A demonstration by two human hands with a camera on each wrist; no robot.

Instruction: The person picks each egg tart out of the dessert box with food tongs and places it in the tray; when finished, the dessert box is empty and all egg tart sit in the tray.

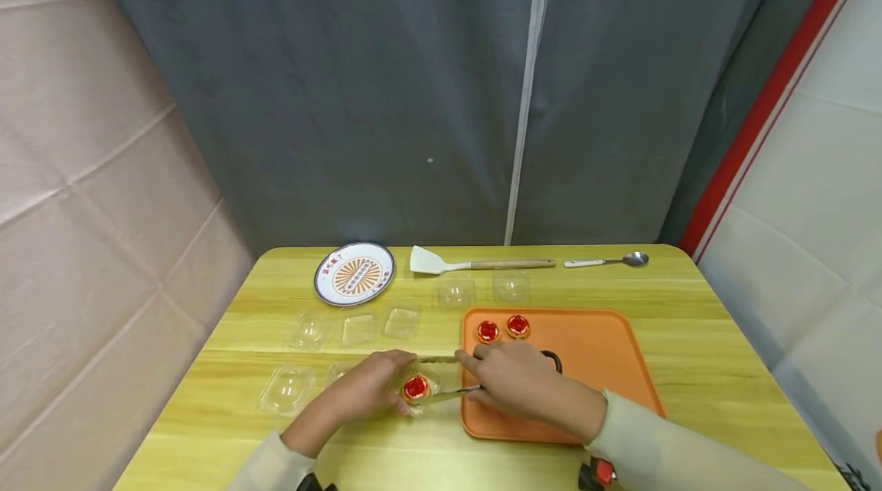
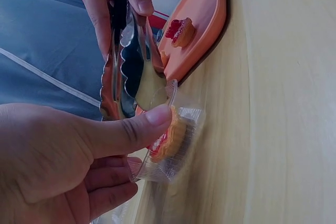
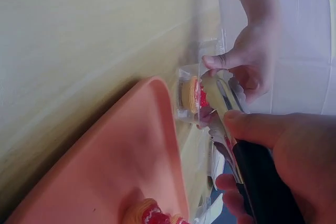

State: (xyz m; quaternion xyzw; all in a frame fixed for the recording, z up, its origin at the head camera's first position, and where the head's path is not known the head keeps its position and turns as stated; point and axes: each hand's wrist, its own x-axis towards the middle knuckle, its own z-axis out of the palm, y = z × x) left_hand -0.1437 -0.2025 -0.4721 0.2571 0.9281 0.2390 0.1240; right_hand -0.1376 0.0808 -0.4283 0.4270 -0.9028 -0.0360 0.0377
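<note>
My left hand pinches the rim of a small clear plastic box between thumb and fingers, just left of the orange tray. A red-topped tart sits inside the box. My right hand grips metal tongs with black handles. The arms of the tongs are spread apart over the box, and nothing is held between their tips. On the tray, two more tarts lie along the far left side.
Several clear plastic boxes stand on the table left of and behind the tray. A round patterned plate, a white spatula with a wooden handle and a spoon lie along the back edge.
</note>
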